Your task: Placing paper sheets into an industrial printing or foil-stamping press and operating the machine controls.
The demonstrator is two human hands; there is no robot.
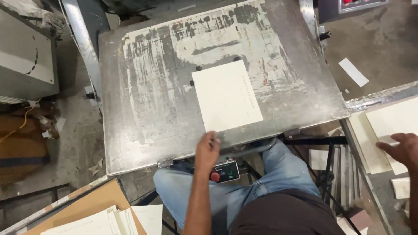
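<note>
A cream sheet of paper (pixel 226 95) lies flat on a worn metal plate (pixel 143 109) that tilts in front of me. My left hand (pixel 207 150) rests at the plate's near edge, its fingertips touching the sheet's near left corner. My right hand (pixel 402 150) reaches out to the right, fingers spread over a stack of cream sheets (pixel 392 126) on a side table. Neither hand grips anything that I can see.
A small control box with a red button (pixel 224 172) hangs under the plate above my knees. More paper stacks (pixel 100 222) lie on a brown board at lower left. A loose white strip (pixel 353 72) lies on the concrete floor; a grey machine (pixel 26 52) stands at left.
</note>
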